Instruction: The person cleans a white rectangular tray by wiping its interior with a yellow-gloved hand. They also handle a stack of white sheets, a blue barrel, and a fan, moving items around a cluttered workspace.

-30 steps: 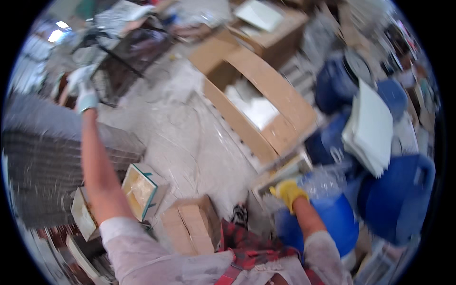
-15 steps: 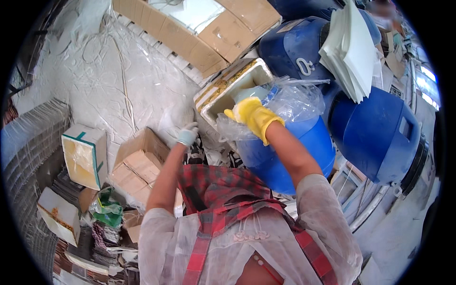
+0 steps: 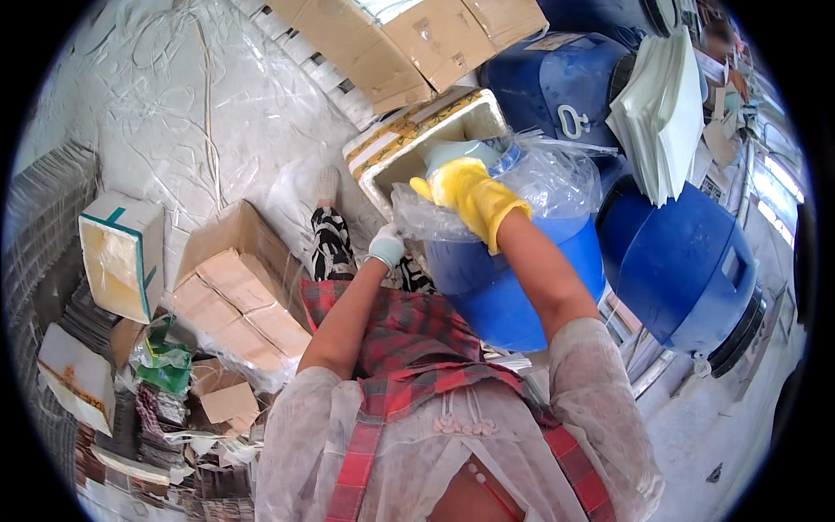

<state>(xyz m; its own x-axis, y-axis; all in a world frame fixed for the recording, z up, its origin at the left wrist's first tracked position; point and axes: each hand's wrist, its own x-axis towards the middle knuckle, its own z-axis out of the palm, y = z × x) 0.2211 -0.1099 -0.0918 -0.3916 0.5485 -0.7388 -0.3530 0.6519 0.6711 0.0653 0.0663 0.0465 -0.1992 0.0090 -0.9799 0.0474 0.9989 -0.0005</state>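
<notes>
My right hand (image 3: 465, 193), in a yellow rubber glove, reaches into the mouth of a blue barrel (image 3: 513, 270) lined with a clear plastic bag (image 3: 548, 170). Its fingers curl over a pale blue object (image 3: 457, 154) at the rim; whether they grip it is unclear. My left hand (image 3: 385, 247), in a whitish glove, presses against the bag and barrel rim on the left side. A white foam box (image 3: 409, 143) with patterned tape sits just behind the barrel.
More blue barrels (image 3: 687, 261) stand to the right, one topped with stacked white sheets (image 3: 661, 113). Open cardboard boxes (image 3: 409, 39) lie beyond, taped cartons (image 3: 235, 296) and a foam box (image 3: 117, 257) to the left. Plastic sheeting covers the floor.
The view swung from the far floor down to the barrel. My left hand came down from a far reach to the barrel's rim; my right hand moved into the bag opening.
</notes>
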